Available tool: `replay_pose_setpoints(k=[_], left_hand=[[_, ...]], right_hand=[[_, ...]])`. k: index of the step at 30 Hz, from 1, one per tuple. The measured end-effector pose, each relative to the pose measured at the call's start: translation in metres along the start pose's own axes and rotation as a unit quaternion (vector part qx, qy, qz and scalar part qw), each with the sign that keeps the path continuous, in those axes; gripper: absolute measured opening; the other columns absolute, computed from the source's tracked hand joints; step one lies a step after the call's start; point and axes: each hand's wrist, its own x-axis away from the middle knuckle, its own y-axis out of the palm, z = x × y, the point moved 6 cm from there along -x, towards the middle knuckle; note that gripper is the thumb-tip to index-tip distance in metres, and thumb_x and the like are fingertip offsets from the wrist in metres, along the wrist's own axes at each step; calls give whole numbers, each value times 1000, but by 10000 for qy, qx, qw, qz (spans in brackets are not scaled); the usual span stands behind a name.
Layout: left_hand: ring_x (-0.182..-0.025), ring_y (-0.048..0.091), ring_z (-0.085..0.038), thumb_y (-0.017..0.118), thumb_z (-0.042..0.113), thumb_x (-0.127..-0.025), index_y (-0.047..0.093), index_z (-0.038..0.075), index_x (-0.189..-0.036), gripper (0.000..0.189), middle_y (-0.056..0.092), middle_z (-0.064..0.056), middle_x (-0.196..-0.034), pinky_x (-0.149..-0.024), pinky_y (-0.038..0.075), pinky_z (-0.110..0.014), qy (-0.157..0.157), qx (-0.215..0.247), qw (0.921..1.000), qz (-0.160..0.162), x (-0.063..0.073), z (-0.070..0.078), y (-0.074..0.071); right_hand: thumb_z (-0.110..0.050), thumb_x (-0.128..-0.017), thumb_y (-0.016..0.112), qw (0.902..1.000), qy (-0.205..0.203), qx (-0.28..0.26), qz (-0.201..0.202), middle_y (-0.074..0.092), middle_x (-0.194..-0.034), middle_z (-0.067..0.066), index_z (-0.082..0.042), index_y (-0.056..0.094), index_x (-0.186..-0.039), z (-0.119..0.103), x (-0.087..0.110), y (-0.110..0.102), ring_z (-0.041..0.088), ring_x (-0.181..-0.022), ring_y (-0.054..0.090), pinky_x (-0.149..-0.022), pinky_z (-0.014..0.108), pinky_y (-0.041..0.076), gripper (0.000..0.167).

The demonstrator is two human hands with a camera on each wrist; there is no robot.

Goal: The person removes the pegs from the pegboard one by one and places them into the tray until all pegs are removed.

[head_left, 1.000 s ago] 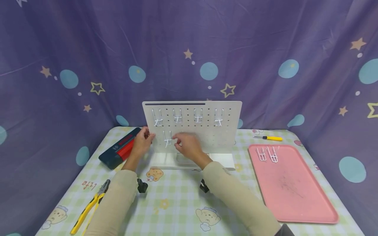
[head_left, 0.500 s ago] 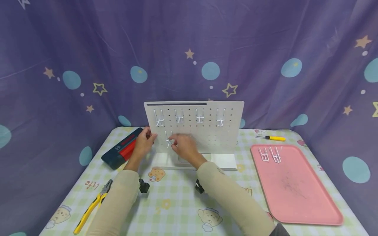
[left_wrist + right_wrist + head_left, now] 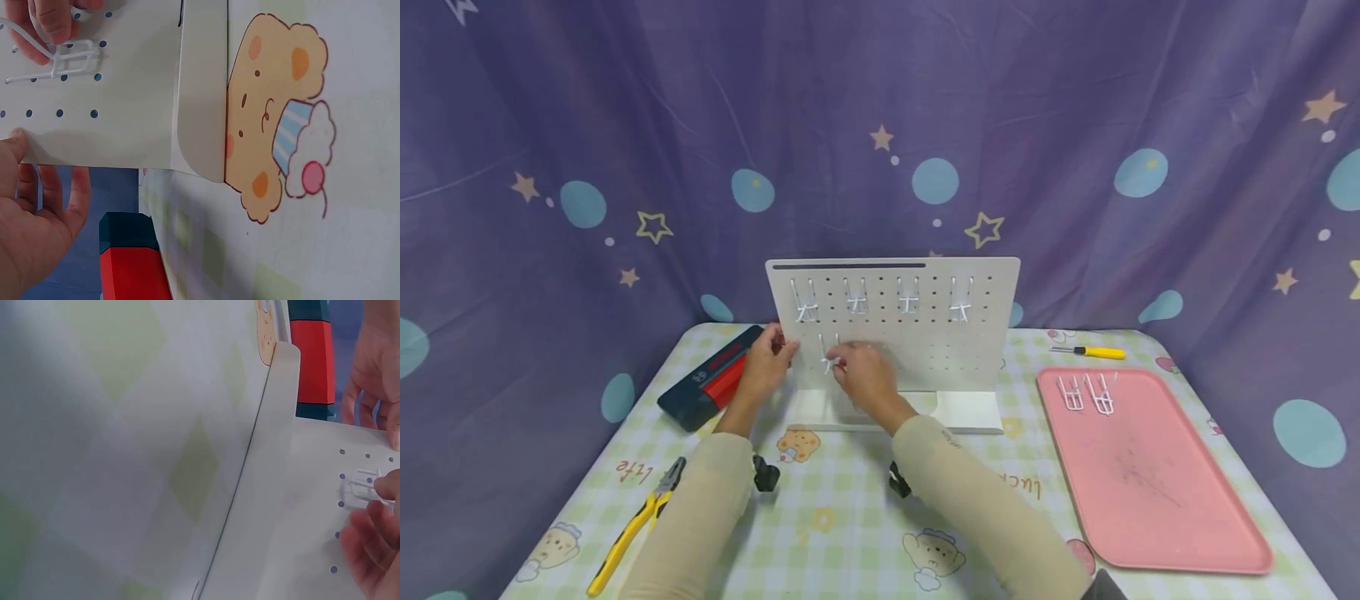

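A white pegboard [image 3: 955, 358] stands upright on its base at the back of the table. My left hand [image 3: 765, 368] grips its left edge, thumb on the front face and fingers behind, as the left wrist view shows. Below the top row, a white wire double hook [image 3: 75, 59] sits against the board at the left. My right hand [image 3: 867, 377] pinches this hook between thumb and fingers [image 3: 359, 544]. Whether its upper ends are seated in the holes is hard to tell. Several similar hooks [image 3: 907, 297] hang in a row along the top.
To the right lies a pink tray [image 3: 1172, 500] with two white hooks [image 3: 1103, 396] near its far end. Behind it is a yellow-handled screwdriver [image 3: 1097, 352]. A dark teal and red case [image 3: 700, 392] lies left of the board, and yellow-handled pliers [image 3: 628, 537] lie nearer the front.
My right hand has moved slightly left and onto the lower hook, from beside it to pinching it. The left hand keeps its grip on the board's edge. The head view has shifted a little.
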Motion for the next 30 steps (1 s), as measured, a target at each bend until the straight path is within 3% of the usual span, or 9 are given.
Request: replay_pose_setpoints(k=[7,15,30], left_hand=[[-95,55,-27,54,20,-106,52,9,-125,22,53,-12,-107,-79,50,-29,-40,-6,10000,1,1,-1,0],[-99,56,-27,54,20,-106,53,10,-126,22,53,-12,-110,-83,52,-32,-77,48,10000,-26,-1,-1,0],[-98,55,-27,53,20,-107,52,8,-126,22,53,-12,-109,-82,52,-31,-66,6,10000,-5,1,1,0]], right_hand=[[-29,-96,69,9995,156,96,240,74,-113,-6,-29,74,-111,-4,1,-1,11,-92,67,-76,27,55,16],[-29,-95,71,9979,299,35,575,75,-109,-5,-29,75,-107,-7,2,-3,11,-88,67,-76,27,55,12],[-30,-94,73,9968,200,61,765,76,-102,-8,-29,76,-101,-6,1,-2,10,-86,67,-75,27,54,8]])
